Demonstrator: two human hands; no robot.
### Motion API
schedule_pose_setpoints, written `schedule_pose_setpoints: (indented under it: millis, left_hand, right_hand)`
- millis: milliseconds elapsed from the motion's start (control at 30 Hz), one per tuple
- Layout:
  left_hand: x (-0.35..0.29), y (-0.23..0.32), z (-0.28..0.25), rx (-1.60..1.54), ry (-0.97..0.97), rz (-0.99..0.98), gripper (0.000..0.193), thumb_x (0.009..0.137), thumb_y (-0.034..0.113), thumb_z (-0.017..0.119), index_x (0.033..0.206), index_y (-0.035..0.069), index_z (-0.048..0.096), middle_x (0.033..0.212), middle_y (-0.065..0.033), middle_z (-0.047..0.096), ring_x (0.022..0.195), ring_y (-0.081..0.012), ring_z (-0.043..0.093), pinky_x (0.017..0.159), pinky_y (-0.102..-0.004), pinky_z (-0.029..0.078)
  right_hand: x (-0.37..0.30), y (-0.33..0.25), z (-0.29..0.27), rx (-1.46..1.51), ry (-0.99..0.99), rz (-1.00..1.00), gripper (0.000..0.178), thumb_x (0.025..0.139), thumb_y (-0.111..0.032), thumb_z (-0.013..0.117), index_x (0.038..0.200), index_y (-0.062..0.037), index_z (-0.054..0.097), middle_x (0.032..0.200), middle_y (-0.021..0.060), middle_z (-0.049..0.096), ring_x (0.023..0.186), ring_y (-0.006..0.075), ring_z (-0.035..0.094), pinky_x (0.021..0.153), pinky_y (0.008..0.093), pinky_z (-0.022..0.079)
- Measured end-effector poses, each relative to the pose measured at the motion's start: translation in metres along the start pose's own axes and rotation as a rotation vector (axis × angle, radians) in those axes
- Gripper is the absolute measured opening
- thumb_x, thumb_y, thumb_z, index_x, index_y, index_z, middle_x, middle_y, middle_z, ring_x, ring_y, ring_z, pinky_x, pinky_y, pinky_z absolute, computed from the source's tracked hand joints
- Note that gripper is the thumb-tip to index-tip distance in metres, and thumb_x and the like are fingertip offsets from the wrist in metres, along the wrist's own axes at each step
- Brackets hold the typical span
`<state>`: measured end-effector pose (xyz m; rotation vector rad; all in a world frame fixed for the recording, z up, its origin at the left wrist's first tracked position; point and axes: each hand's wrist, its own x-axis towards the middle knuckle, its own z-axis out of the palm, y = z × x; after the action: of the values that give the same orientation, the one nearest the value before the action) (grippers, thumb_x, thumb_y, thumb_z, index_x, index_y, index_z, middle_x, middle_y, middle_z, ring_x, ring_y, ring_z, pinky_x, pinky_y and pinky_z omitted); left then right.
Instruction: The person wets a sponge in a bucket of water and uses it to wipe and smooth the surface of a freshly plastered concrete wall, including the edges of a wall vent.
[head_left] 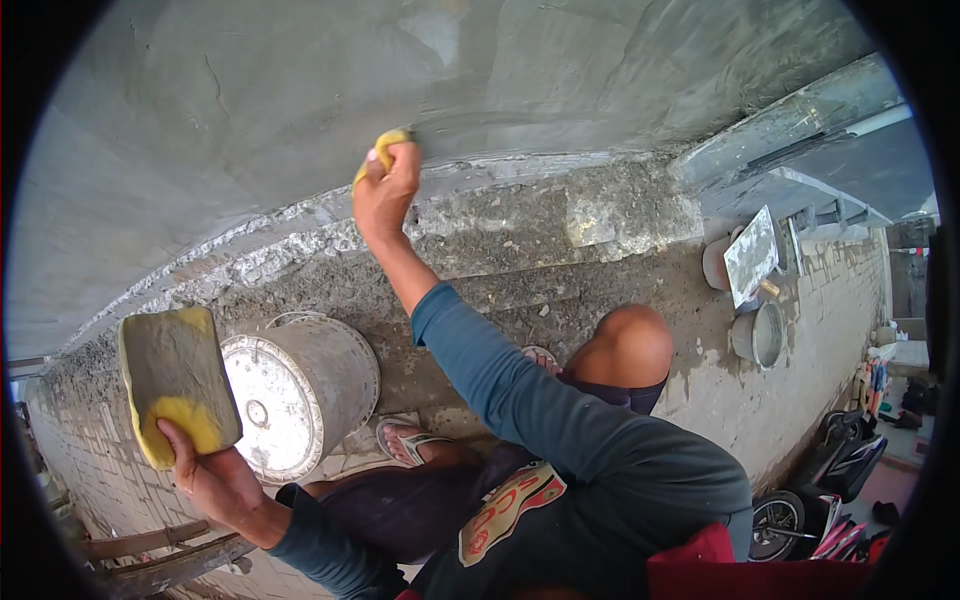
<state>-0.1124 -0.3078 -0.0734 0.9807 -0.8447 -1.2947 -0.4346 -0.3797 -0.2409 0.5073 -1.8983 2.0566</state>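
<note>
While the left hand grips a grey-smeared yellow block near the pale bucket, the right hand clasps a yellow sponge at the grey wall, apparently smoothing it. Another stroke would call for light, even pressure.

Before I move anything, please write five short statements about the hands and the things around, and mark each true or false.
1. The left hand holds a grey-smeared yellow block. True.
2. The right hand is empty. False: the right hand grips a yellow piece.
3. The large white bucket is at the person's right. False: the bucket is at the left.
4. A motorbike shows at the picture's lower right. True.
5. The person is barefoot. False: sandals are worn.
</note>
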Motion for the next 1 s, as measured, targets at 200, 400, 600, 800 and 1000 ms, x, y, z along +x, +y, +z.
schedule_pose_setpoints:
  millis: [200,400,600,800,1000]
  left_hand:
    - [-0.007,0.019,-0.027,-0.099,-0.056,-0.086,0.044,0.102,0.022,0.055,0.140,0.001,0.047,0.137,-0.0151,0.055,0.121,-0.0258,0.057,0.103,-0.0446,0.049]
    - [-0.018,0.035,-0.037,-0.099,0.059,-0.018,0.044,0.102,0.022,0.054,0.140,0.000,0.047,0.137,-0.0155,0.055,0.121,-0.0259,0.057,0.103,-0.0447,0.049]
    - [-0.006,0.011,-0.008,-0.139,-0.045,-0.113,0.045,0.102,0.023,0.055,0.139,0.000,0.047,0.137,-0.0165,0.055,0.121,-0.0269,0.058,0.100,-0.0445,0.051]
    - [0.000,0.017,-0.013,-0.129,-0.036,-0.189,0.050,0.101,0.028,0.057,0.141,0.001,0.044,0.138,-0.0168,0.054,0.122,-0.0291,0.057,0.101,-0.0439,0.050]
    - [0.027,0.003,-0.036,-0.094,-0.219,-0.248,0.062,0.100,0.037,0.057,0.145,0.002,0.035,0.139,-0.0170,0.052,0.124,-0.0296,0.056,0.104,-0.0434,0.050]
  right_hand:
    - [-0.027,0.028,-0.063,0.318,-0.140,0.590,0.036,0.093,-0.007,0.063,0.126,-0.0010,0.051,0.104,0.0143,0.063,0.093,0.0209,0.064,0.077,0.0330,0.055]
    - [0.104,0.082,-0.115,-0.008,0.218,0.564,0.032,0.099,-0.007,0.049,0.123,0.0139,0.048,0.112,0.0284,0.059,0.095,0.0365,0.065,0.082,0.0429,0.053]
    - [-0.021,0.017,0.010,0.092,-0.359,0.759,0.020,0.092,-0.006,0.055,0.100,0.0115,0.059,0.096,0.0246,0.062,0.092,0.0322,0.063,0.085,0.0407,0.047]
    - [0.033,-0.024,-0.092,0.513,-0.042,0.725,0.031,0.096,-0.002,0.059,0.126,0.0038,0.061,0.103,0.0050,0.067,0.089,0.0099,0.061,0.078,0.0261,0.050]
    - [0.309,-0.013,-0.231,0.271,0.622,0.099,0.033,0.097,-0.004,0.053,0.128,0.0058,0.054,0.115,0.0176,0.061,0.097,0.0279,0.064,0.083,0.0365,0.051]
